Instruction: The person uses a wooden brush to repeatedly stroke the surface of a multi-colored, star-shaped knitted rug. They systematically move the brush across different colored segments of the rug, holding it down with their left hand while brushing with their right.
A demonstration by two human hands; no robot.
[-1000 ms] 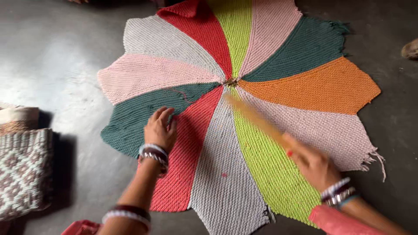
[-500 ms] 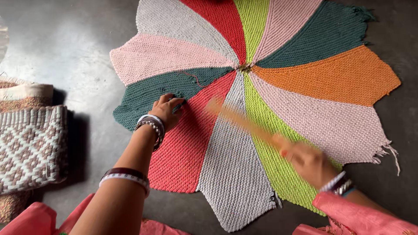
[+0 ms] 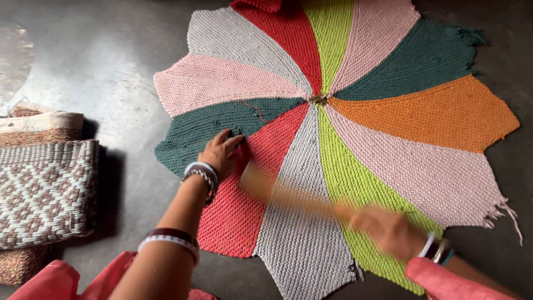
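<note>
A round knitted mat made of coloured wedges (grey, red, lime, pink, dark green, orange) lies flat on the dark floor. My left hand presses down on it where a dark green wedge meets a red one, fingers spread. My right hand is blurred over the lime wedge and grips a thin light-brown stick. The stick reaches left across the grey wedge to the red one. Bangles sit on both wrists.
A stack of folded woven mats, the top one brown with a white diamond pattern, lies at the left edge. Pink cloth shows at the bottom left. Dark grey floor surrounds the mat. Frayed threads hang from its right edge.
My right hand has swung the stick leftward and lower across the mat, from the lime wedge toward the red one. My left hand stays pressed on the green and red wedges.
</note>
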